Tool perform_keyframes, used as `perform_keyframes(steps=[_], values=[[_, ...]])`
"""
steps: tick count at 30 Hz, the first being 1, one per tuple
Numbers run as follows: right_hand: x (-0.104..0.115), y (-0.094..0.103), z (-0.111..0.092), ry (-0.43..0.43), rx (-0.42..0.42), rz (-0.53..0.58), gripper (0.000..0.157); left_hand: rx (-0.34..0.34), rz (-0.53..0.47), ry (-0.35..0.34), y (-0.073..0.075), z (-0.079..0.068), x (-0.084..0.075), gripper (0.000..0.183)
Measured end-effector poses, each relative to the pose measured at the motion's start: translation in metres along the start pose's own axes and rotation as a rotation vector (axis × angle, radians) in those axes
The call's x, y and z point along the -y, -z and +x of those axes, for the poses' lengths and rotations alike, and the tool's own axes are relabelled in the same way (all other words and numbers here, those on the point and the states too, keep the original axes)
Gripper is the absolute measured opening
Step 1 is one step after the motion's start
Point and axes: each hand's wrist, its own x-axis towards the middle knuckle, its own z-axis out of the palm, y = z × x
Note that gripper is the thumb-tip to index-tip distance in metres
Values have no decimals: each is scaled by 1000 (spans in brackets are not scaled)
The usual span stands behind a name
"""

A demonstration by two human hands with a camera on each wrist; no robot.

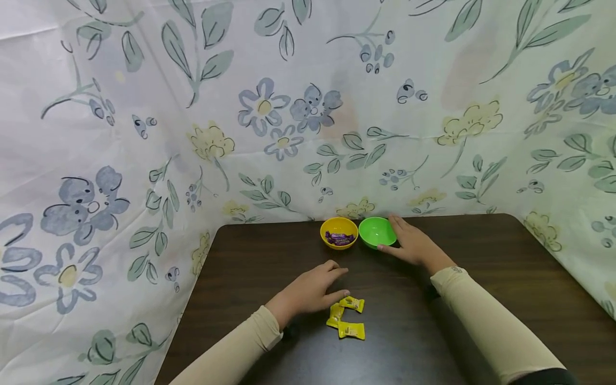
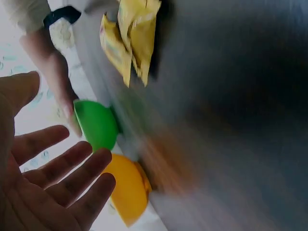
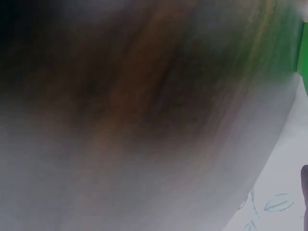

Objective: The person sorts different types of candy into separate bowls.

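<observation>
Probably light, the yellow candies (image 1: 352,330) suit pinching by their ends; left hand (image 1: 310,289) relaxed, empty; right hand (image 1: 413,240) splayed against green bowl (image 1: 377,232).

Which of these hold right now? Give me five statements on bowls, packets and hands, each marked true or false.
1. Purple sweets lie in the yellow bowl. True.
2. The right hand is at the side of the green bowl. True.
3. In the head view, the green bowl stands left of the yellow bowl. False: it stands on the right.
4. Three yellow packets lie on the table. True.
5. The left hand pinches a packet. False: its fingers are spread and hold nothing.
</observation>
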Motion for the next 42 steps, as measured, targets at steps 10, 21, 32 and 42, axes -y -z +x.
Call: perform_keyframes(steps=[10,21,32,42], values=[[2,-1,8,23,1,-15,108,28,-7,0,-15,-9,-3,49],[4,0,10,-12,32,-13,110,54,-110,47,-23,-24,-8,50],[2,0,8,-26,44,-8,109,43,-82,-20,-36,-28,-24,53],[6,-3,8,-16,40,-8,108,17,19,-76,-39,-29,-34,46]])
